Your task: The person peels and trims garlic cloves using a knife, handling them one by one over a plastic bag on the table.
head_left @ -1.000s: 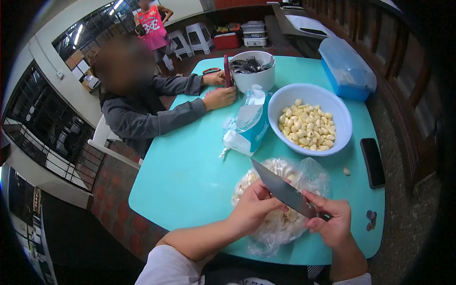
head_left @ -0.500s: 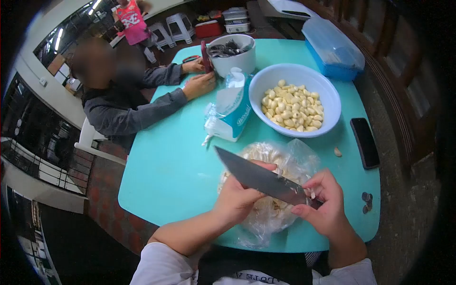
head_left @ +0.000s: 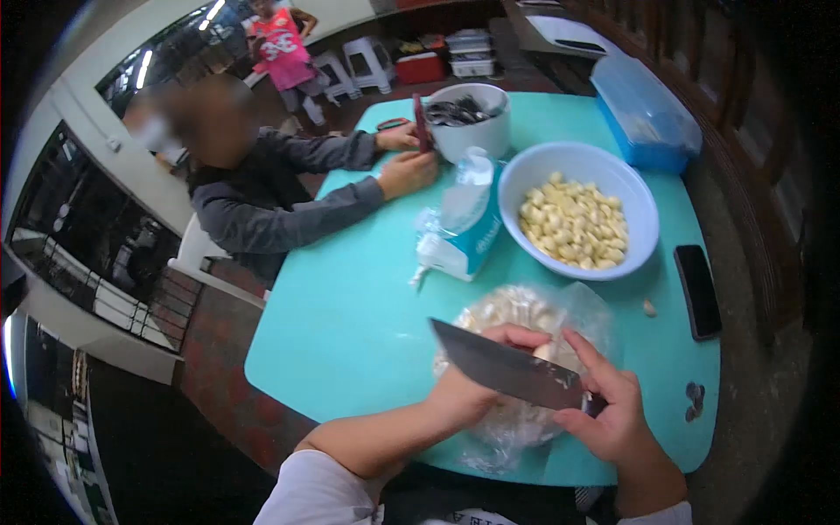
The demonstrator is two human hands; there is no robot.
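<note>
My right hand (head_left: 612,407) is closed round the handle end of a knife (head_left: 507,366), whose wide blade points to the left. Behind the blade, my left hand (head_left: 477,381) pinches a pale garlic clove (head_left: 546,352), partly covered by the knife. Under both hands lies a clear plastic bag (head_left: 582,306) of garlic and skins. Beyond it stands a light blue bowl (head_left: 643,236) of peeled cloves. A single clove (head_left: 649,307) rests on the turquoise table (head_left: 341,324), right of the bag.
A phone (head_left: 697,291) and some coins (head_left: 694,401) are at the right edge. Farther back are a tissue pack (head_left: 464,227), a white tub (head_left: 477,138) of dark cutlery and a blue box (head_left: 647,114). A seated person (head_left: 289,210) holds a red phone; another stands behind.
The knife blade has tipped lower, and a clove now shows between my hands behind it. The view shifted one way and then back.
</note>
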